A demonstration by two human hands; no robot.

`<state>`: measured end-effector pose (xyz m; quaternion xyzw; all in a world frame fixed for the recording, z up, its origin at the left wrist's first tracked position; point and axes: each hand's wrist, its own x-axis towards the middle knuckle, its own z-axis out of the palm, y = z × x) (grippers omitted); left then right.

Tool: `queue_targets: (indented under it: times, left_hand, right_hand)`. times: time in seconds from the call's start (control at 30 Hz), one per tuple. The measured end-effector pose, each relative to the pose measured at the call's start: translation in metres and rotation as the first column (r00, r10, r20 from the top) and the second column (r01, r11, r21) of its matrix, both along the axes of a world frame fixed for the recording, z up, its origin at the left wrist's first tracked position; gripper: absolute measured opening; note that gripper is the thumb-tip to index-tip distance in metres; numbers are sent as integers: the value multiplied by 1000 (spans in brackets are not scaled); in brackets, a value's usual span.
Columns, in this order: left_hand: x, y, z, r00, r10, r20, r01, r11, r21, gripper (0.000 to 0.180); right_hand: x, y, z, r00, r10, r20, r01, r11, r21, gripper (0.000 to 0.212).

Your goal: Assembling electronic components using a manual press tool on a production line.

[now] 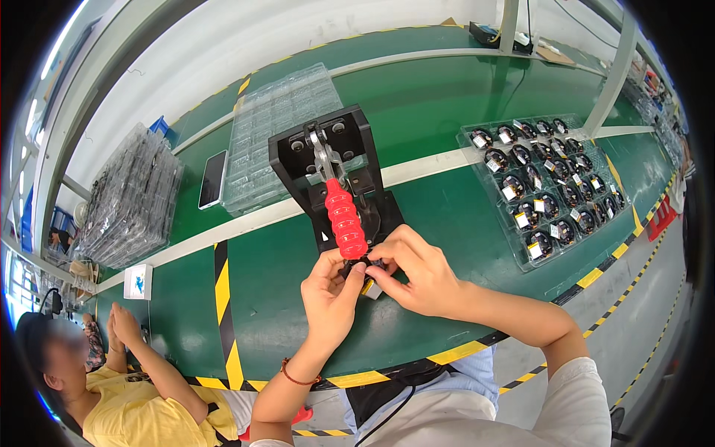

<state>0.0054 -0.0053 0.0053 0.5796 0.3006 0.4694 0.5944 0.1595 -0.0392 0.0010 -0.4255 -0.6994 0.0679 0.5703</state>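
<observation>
A black metal toggle-clamp fixture stands on the green table before me, its ribbed red handle pointing down toward me. Just below the handle's end, my left hand and my right hand meet, fingers closed in a pinch. Between them is a small black part with a white label showing underneath. My fingers and the handle hide most of this part, so its exact kind cannot be made out.
On the right lies a clear plastic tray of coiled black cables with white labels. Empty clear trays and a phone are behind the fixture, stacked trays farther left. A co-worker in yellow sits at left, near a small white box.
</observation>
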Motion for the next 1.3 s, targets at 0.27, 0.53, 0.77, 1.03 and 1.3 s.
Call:
queue_targets:
  times: [0.27,0.53,0.77,1.03,1.3]
  left_hand:
    - [-1,1,-5,987,86,-134,-68,989,131,17]
    - [0,1,-3,999,44,4,-44,998,43,12]
    - [0,2,-5,999,49,17,-50,996,69,12]
    - [-2,1,-7,995,84,-55,-77,990,118,13]
    - [0,2,-4,998,39,-53,-38,999,28,18]
  right_hand:
    - [-3,-5,0,1000,21,0,-21,990,-139,23]
    - [-3,-4,0,1000,15,21,-13,996,-93,22]
    - [-3,-6,0,997,18,79,-11,996,-88,21]
    - [-5,-6,-3,998,20,65,-15,997,-70,22]
    - [-3,-5,1,1000,18,-25,-21,990,-138,24]
